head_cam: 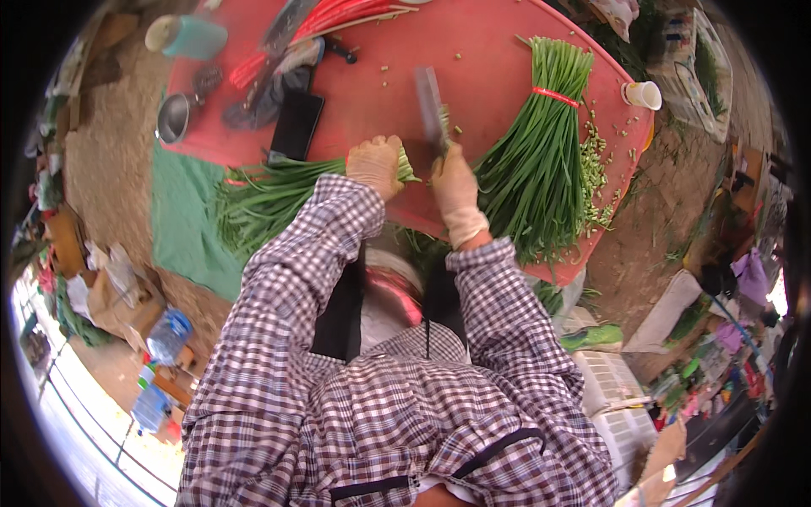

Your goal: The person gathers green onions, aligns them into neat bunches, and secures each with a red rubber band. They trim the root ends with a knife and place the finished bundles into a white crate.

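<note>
My left hand [375,166], in a thin pale glove, is closed around the cut-end side of a bunch of green Chinese chives [272,196] lying along the near left edge of the red table [380,101]. The pale stem ends stick out to the right of my fist. Gloved too, my right hand [455,190] grips the handle of a cleaver-like knife [432,108], whose blade points away from me and is slightly blurred. Small cut stem pieces cling beside the blade. A larger chive bunch [538,152], tied with a red band, lies to the right of my right hand.
Trimmed stem bits [593,177] are scattered along the table's right side, near a paper cup [643,95]. At the left are a black phone [298,123], a metal cup [175,118], a teal bottle [196,36] and red strips [342,16]. A green cloth [190,215] hangs below the table edge.
</note>
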